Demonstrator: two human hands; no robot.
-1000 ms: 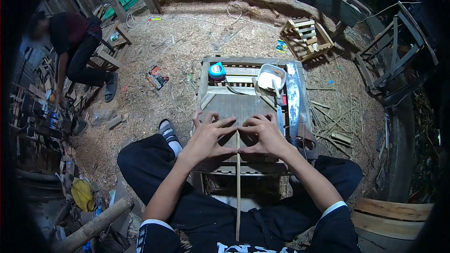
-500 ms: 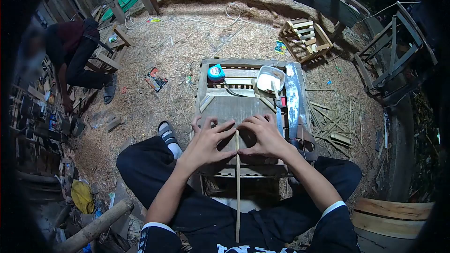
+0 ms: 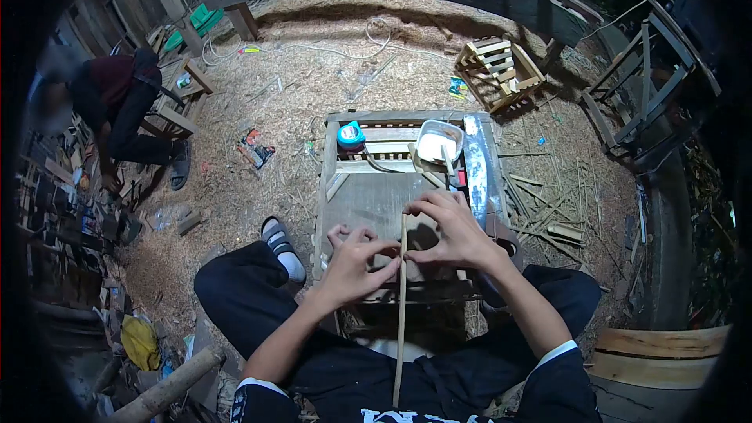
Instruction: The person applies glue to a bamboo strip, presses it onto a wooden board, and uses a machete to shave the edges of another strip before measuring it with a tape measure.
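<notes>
A thin wooden stick (image 3: 402, 313) points away from my lap, its far end over the low wooden table (image 3: 368, 200). My right hand (image 3: 454, 236) holds it near that end, index finger at the tip and thumb lower on its side. Closer to me, the fingertips and thumb of my left hand (image 3: 356, 266) close on the stick from the left. On the table's far part are a blue tape measure (image 3: 350, 136) and a white plastic tub (image 3: 440, 139) with a handled tool leaning in it. A wide saw-like metal blade (image 3: 476, 158) lies along the right side.
A slatted wooden crate (image 3: 501, 70) lies on the shavings-covered floor beyond the table. Bamboo strips (image 3: 548, 211) are scattered to the right, near a wooden frame (image 3: 646, 86). At left, another person (image 3: 125, 102) bends down. A pole (image 3: 168, 384) juts in at lower left.
My left hand has slid down the stick toward me, while my right hand stays near its far end, slightly to the right. The view has shifted a little.
</notes>
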